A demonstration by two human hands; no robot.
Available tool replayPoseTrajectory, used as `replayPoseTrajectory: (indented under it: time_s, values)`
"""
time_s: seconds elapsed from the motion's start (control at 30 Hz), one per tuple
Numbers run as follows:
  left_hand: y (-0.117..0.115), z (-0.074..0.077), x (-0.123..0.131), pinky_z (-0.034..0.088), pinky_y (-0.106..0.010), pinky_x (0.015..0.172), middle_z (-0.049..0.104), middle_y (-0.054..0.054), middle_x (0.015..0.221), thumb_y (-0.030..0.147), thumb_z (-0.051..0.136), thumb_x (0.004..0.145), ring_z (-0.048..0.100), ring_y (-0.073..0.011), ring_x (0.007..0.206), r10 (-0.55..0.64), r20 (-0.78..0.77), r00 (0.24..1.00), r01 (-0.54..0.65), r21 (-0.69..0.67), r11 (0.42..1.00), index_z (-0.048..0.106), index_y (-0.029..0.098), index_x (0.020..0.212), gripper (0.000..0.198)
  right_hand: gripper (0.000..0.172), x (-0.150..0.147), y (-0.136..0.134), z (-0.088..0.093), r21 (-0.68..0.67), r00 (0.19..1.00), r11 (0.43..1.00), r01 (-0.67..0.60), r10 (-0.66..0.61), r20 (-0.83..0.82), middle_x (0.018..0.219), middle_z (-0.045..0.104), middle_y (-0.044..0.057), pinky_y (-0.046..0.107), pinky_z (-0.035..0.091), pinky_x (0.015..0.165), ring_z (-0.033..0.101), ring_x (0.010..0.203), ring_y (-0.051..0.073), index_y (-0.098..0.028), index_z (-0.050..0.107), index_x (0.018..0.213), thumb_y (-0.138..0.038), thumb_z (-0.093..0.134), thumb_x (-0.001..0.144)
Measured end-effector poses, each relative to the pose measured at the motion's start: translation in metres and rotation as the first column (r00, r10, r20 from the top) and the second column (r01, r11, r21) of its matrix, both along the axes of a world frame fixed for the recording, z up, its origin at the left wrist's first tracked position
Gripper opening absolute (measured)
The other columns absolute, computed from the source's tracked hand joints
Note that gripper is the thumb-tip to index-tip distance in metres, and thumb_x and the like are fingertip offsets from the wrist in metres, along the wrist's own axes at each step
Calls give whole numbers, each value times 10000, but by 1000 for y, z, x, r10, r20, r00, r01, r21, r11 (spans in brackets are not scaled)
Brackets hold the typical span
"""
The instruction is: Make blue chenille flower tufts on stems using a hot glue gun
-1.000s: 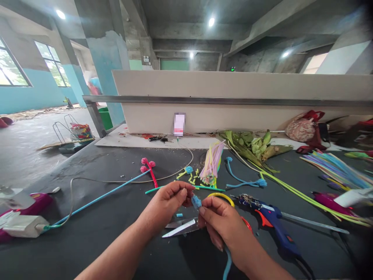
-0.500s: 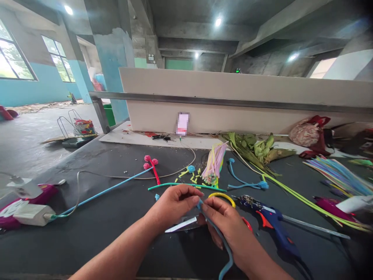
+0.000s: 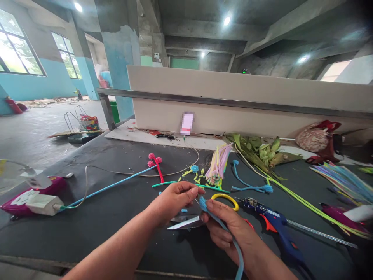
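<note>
My right hand [image 3: 230, 223] is closed around a blue chenille stem [image 3: 239, 252], which trails down past the wrist. At its upper end, a blue tuft [image 3: 203, 203] sticks out beyond the thumb and finger. Just left of that tuft, my left hand [image 3: 173, 198] has thumb and fingertips pinched together. A thin pale strand shows between them and the tuft; what the pinch holds is too small to name. Under the hands lie scissors [image 3: 186, 223] with a yellow loop and a red part, partly covered by my right hand. A green stem [image 3: 159, 184] lies just beyond.
A blue glue gun [image 3: 281, 229] lies at right. Behind are yellow-green snippets [image 3: 198, 180], a pink-and-yellow stem bundle [image 3: 218, 163], blue flower stems [image 3: 250, 186] and a red flower piece [image 3: 159, 169]. Power strips [image 3: 17, 204] and cables are at left, leaves [image 3: 262, 151] farther back.
My hands have drawn slightly apart, so the blue tuft now shows at the stem's end. A small blue piece has come into view below my left hand. The whole view has shifted slightly.
</note>
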State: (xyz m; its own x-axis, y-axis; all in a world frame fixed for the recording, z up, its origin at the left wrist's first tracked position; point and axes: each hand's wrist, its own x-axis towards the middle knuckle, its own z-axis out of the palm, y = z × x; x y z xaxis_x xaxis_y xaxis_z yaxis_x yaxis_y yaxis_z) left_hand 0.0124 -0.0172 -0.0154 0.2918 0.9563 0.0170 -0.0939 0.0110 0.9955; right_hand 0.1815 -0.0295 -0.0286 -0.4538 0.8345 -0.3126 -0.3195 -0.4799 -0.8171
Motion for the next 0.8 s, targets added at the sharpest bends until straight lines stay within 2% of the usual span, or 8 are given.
replayPoseTrajectory:
  time_s: [0.07, 0.17, 0.33, 0.43, 0.53, 0.6, 0.7, 0.8]
  values:
    - [-1, 0, -2, 368, -219, 624, 604, -25, 748, 435, 587, 765, 479, -100, 634, -51, 10, 999, 51, 10, 999, 692, 155, 935, 344, 179, 3, -1, 2, -43, 997, 999, -3, -1, -76, 676, 627, -3, 93, 223, 289, 253, 306, -40, -143, 588, 760, -311, 645, 784]
    - [-2, 1, -2, 377, -219, 644, 615, -32, 762, 436, 620, 743, 501, -105, 658, -117, 34, 993, 117, 2, 993, 679, 149, 956, 362, 166, 4, -3, 1, -86, 990, 995, -44, 32, -136, 671, 614, 5, 93, 236, 300, 263, 320, -37, -123, 615, 771, -284, 613, 810]
    - [-2, -1, 2, 393, -225, 660, 608, -36, 732, 411, 662, 713, 520, -112, 667, -167, 59, 984, 167, 2, 986, 672, 126, 837, 310, 142, 1, -6, -1, -153, 985, 985, -78, 53, -162, 666, 601, -8, 102, 220, 301, 260, 316, -37, -124, 618, 776, -265, 623, 793]
    - [-1, -4, 2, 399, -229, 648, 593, -32, 739, 445, 621, 740, 511, -111, 659, -109, 55, 993, 110, -11, 994, 672, 141, 898, 346, 172, 1, -5, 0, -146, 991, 987, -62, 44, -124, 653, 588, -20, 112, 232, 311, 279, 323, -28, -133, 598, 756, -298, 645, 770]
    - [4, -2, -4, 394, -220, 602, 588, -38, 805, 490, 559, 768, 486, -103, 636, 47, 60, 997, -45, -31, 999, 671, 162, 948, 391, 203, 5, 0, -1, -58, 999, 998, -17, 15, -34, 666, 606, -14, 124, 261, 329, 317, 338, -13, -151, 566, 757, -321, 676, 748]
    - [12, 7, -11, 375, -211, 562, 578, -29, 745, 467, 592, 745, 460, -98, 595, 104, -40, 994, -104, 3, 995, 682, 152, 891, 359, 222, 10, 5, 0, 1, 1000, 1000, 25, -25, 15, 664, 614, -13, 135, 283, 339, 332, 338, -5, -160, 552, 761, -334, 688, 739]
    - [32, 25, -18, 351, -214, 525, 551, -5, 629, 434, 604, 729, 442, -100, 548, 122, -217, 969, -97, 122, 988, 677, 153, 806, 300, 222, 20, 14, 2, -15, 995, 995, 99, -99, 11, 568, 560, -42, 139, 301, 353, 330, 336, 4, -155, 554, 741, -333, 685, 744]
    - [58, 40, -10, 354, -235, 524, 580, -5, 609, 403, 529, 756, 477, -120, 544, 183, -481, 857, -61, 258, 964, 668, 165, 833, 286, 199, 33, 21, 5, -73, 983, 982, 176, -179, -42, 478, 476, -65, 131, 298, 360, 326, 349, 13, -144, 562, 709, -301, 674, 758]
